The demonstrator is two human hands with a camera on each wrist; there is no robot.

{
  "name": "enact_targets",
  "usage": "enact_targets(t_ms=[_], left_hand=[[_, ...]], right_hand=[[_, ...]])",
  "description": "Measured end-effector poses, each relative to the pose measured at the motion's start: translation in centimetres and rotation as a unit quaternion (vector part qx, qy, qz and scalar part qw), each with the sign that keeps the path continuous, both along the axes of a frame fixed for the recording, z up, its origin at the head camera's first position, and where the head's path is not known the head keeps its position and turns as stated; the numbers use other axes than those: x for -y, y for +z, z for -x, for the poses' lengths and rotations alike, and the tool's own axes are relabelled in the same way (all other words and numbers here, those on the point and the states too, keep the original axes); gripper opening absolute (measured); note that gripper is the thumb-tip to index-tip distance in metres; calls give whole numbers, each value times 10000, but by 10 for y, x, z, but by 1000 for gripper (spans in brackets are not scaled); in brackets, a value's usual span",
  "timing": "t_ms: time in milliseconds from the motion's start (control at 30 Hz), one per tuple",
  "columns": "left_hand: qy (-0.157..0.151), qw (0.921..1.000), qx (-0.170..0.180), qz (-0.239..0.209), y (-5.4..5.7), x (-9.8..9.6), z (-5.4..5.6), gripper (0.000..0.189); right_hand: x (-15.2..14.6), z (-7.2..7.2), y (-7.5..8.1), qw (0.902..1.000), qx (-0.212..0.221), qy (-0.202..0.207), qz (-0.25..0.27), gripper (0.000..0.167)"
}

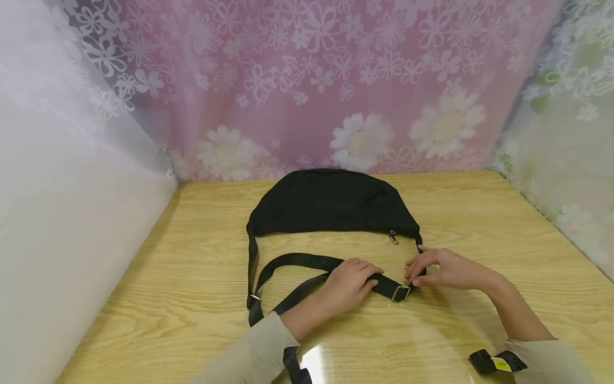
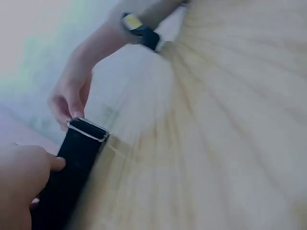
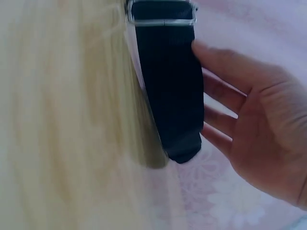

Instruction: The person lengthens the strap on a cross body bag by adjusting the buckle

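Bag [image 1: 331,202] and floral curtain [image 1: 307,80] are beyond left hand [image 1: 349,282] and right hand [image 1: 443,268], fingers [image 1: 422,260] of each pinching the strap [image 1: 385,286].

- Your left hand [image 1: 351,284] grips the black strap [image 1: 297,260].
- Your right hand [image 1: 442,269] pinches the black strap just beside its metal buckle [image 1: 394,293].
- Before you, a black bag [image 1: 326,202] lies on the wood-grain table [image 1: 192,266], near a pink floral curtain [image 1: 288,122].

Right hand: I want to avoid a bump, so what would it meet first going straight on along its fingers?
Beyond the black strap that the right hand holds, probably the left hand, though the head view leaves their relative heights unclear.
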State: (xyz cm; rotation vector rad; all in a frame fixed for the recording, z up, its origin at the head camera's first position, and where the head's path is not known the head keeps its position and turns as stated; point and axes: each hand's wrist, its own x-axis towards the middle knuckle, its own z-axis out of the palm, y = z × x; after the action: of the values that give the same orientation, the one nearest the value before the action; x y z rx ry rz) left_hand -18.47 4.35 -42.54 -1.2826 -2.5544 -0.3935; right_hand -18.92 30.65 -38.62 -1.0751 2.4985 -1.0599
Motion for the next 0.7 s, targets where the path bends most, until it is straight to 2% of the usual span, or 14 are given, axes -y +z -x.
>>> enact_targets(t_ms=[67, 167, 300, 367, 433, 533, 700], left_hand=[[25, 9977, 60, -670, -7, 0, 7, 19], [102, 9889, 489, -1396, -14, 3, 15, 15], [334, 9757, 1159, -1826, -16, 7, 25, 18], [330, 9718, 1308, -1936, -17, 7, 28, 22], [207, 9702, 1293, -2041, -16, 8, 31, 29], [94, 9745, 1025, -1994, -14, 7, 33, 41], [266, 9815, 588, -1800, -14, 5, 35, 61]], right_hand=[[3, 0, -1, 9995, -104, -281, -23, 6], [8, 1, -5, 9966, -252, -775, -146, 5], [18, 9, -8, 9914, -395, -1244, -47, 6], [25, 15, -8, 9895, -382, -1388, 140, 8], [30, 21, -6, 9878, -308, -1484, 358, 9], [38, 28, -4, 9855, -214, -1558, 634, 10], [48, 31, -5, 9816, -223, -1545, 1100, 9]])
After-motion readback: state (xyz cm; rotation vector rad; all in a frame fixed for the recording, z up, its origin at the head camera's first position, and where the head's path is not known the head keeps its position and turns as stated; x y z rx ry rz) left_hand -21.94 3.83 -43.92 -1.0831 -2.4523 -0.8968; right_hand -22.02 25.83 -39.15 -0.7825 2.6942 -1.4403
